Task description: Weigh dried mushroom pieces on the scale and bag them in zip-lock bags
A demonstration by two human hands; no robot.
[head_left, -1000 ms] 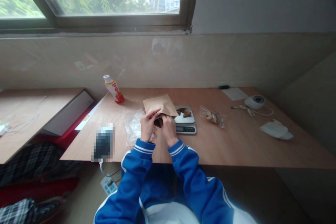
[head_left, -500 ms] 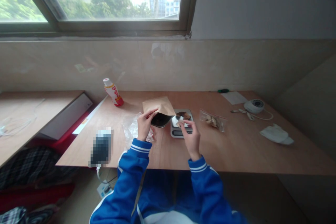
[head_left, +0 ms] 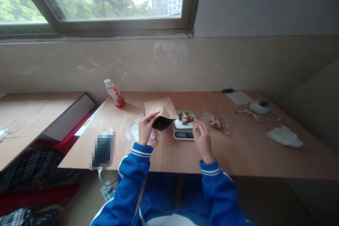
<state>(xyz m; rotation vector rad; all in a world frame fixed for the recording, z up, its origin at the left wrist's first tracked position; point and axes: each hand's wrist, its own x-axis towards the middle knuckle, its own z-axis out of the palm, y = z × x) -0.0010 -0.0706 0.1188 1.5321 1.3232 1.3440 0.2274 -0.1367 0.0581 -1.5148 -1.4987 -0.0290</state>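
The kraft pouch (head_left: 161,107), mouth gaping, is pinched by the left hand (head_left: 147,125) between far and front edges of the bench (head_left: 238,155); best held clear of the digital scale (head_left: 183,135) bearing dried brown pieces (head_left: 187,117). The right hand (head_left: 201,137), fingers loosely parted, looks empty.

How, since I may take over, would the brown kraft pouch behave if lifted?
Likely light: only the left hand holds the brown kraft pouch. Probably flexible yet not limp: its panel bows and its mouth gapes. Anything inside might spill from that opening.
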